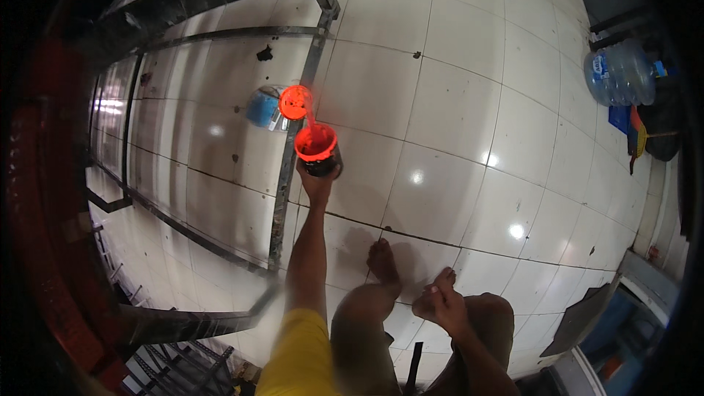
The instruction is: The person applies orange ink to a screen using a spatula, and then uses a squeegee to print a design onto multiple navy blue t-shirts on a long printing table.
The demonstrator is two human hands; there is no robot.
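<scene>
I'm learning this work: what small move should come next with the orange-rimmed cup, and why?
Perhaps bring the right hand over to steady the orange-rimmed cup: the left hand alone holds it, while the right seems free near the knee.

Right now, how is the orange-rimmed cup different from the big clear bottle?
The orange-rimmed cup is bright orange and dark, while the clear bottle is see-through. The cup is held in the left hand; no hand holds the bottle. The cup looks smaller than the bottle. Both have a rounded shape.
</scene>
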